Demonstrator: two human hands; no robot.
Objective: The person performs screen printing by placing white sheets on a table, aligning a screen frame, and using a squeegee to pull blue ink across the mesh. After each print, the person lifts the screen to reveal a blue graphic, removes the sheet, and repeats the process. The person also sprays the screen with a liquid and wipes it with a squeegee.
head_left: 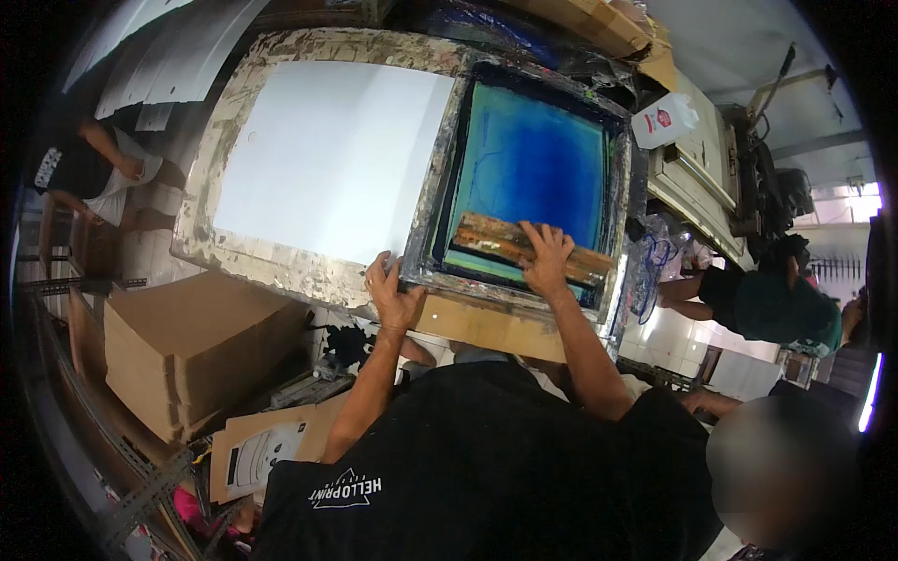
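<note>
A screen printing frame (617, 178) with a blue inked mesh (547, 159) lies on the right part of a worn, paint-stained table. Across the near end of the mesh lies a wooden squeegee (486, 237). My right hand (548, 260) grips the squeegee right of its middle, fingers over the top of the wood. My left hand (393, 294) is closed at the near left corner of the frame, thumb and fingers on either side of it. Left of the frame, a large white sheet (332, 154) lies flat on the table.
A stack of brown cardboard (196, 346) stands at the lower left, beside a metal rack (103, 425). One person (103, 168) is at the far left; another in dark green (776, 304) is at the right. A cream cabinet (702, 173) with a white plastic bag (664, 120) stands beyond the frame.
</note>
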